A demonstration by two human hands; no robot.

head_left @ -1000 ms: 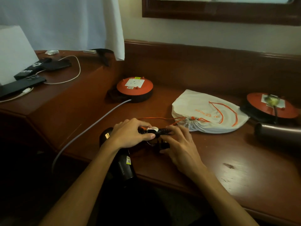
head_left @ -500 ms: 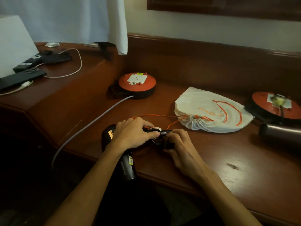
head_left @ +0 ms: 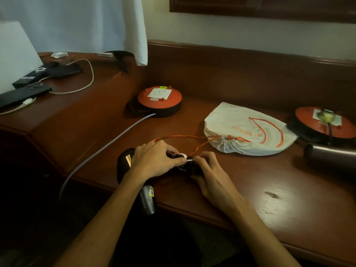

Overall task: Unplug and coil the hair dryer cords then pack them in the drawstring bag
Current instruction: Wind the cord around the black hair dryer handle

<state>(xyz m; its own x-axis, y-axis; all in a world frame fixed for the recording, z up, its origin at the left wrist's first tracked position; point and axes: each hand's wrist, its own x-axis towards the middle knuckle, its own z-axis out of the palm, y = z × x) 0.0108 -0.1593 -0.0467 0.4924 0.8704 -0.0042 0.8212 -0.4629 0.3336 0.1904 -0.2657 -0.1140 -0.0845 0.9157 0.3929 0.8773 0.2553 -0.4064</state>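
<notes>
Pinching a small bundle of black cord (head_left: pixel 189 166) between them, the left hand (head_left: pixel 157 160) and the right hand (head_left: pixel 209 171) meet at the front of the dark reddish wooden desk (head_left: pixel 260 193). The left fingers (head_left: pixel 169 149) curl down over the top of the bundle, thumb tip pressed toward the right hand, with a small white tab showing just past the thumb. The right fingers (head_left: pixel 204 157) are bent closed around the bundle's near side; how much cord lies inside the two grips is hidden by the knuckles.

Under the left palm and wrist lies the black hair dryer (head_left: pixel 143 199), its barrel running toward the person and overhanging the desk edge, a small label on its side.

Beyond the fingertips, thin orange drawstrings (head_left: pixel 192 136) run from just past the left knuckles to the cinched neck of the white cloth drawstring bag with orange lettering (head_left: pixel 246 128), which lies flat, away from the right hand and to its right.

Farther from the left fingers sits a round orange-topped black extension reel with a white socket plate (head_left: pixel 159 101); its grey cable (head_left: pixel 104 151) passes to the left of the left hand and drops off the desk edge. A second orange-topped reel (head_left: pixel 308 122) with something plugged into it sits far to the right of the right hand, and a dark cylindrical barrel (head_left: pixel 331 157) lies in front of it.
</notes>
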